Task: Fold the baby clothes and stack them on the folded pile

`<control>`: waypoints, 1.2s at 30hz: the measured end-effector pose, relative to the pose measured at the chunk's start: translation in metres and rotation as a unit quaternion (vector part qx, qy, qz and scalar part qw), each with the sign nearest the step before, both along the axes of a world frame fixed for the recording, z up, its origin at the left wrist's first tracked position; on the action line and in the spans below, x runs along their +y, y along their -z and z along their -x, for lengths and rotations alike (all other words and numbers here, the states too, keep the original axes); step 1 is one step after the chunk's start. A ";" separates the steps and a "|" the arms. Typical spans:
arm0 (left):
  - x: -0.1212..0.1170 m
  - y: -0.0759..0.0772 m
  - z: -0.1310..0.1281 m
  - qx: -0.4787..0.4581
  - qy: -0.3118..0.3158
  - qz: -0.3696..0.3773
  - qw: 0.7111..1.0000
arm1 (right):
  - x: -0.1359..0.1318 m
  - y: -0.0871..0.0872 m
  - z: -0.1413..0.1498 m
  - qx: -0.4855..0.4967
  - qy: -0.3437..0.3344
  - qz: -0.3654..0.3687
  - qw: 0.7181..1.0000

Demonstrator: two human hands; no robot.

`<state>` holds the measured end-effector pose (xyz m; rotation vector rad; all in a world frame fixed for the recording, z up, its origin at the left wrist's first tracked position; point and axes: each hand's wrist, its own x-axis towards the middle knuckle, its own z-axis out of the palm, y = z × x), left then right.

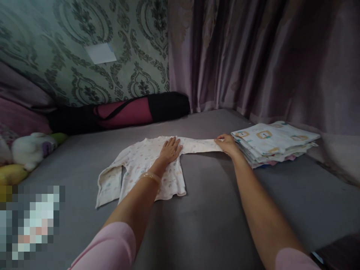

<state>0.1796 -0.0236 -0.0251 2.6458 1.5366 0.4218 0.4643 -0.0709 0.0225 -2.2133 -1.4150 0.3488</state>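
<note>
A small white long-sleeved shirt [140, 157] with a tiny coloured print lies spread on the grey bed sheet [208, 210]. My left hand [171, 149] rests flat on its upper right part, near the shoulder, fingers stretched out. At the end of the right sleeve [199, 145], my right hand [227, 144] pinches the cuff between thumb and fingers, and that sleeve is drawn out straight sideways. The other sleeve [109, 185] bends down toward the lower left. My left forearm covers part of the shirt's front.
Just right of my right hand is a stack of folded printed cloths [277, 137]. A long black and dark pink bag [126, 112] lies along the wall. Plush toys [28, 150] sit at the left. Purple curtains [213, 56] hang behind the bed. A blurred patch hides the lower left corner.
</note>
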 end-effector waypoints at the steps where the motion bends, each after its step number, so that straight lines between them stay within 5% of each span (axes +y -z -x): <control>1: 0.000 0.001 0.000 0.000 -0.001 -0.008 1.000 | -0.001 0.002 -0.001 -0.016 -0.006 0.003 1.000; 8: 0.002 0.002 -0.001 0.008 -0.011 -0.004 1.000 | -0.018 0.007 0.014 -0.173 -0.041 0.036 0.983; 17: 0.000 -0.002 -0.002 0.009 -0.009 0.010 1.000 | -0.033 -0.004 0.029 -0.300 -0.039 -0.016 0.953; 25: -0.002 -0.004 -0.002 0.011 0.000 0.022 1.000 | 0.011 -0.001 0.132 -0.169 -0.279 0.034 0.945; 29: -0.001 -0.001 -0.001 0.022 0.005 0.017 1.000 | 0.020 0.016 0.160 -0.124 -0.280 0.055 0.950; 36: 0.000 -0.001 -0.001 0.005 0.001 0.021 1.000 | 0.008 0.023 0.144 -0.144 -0.238 0.073 0.958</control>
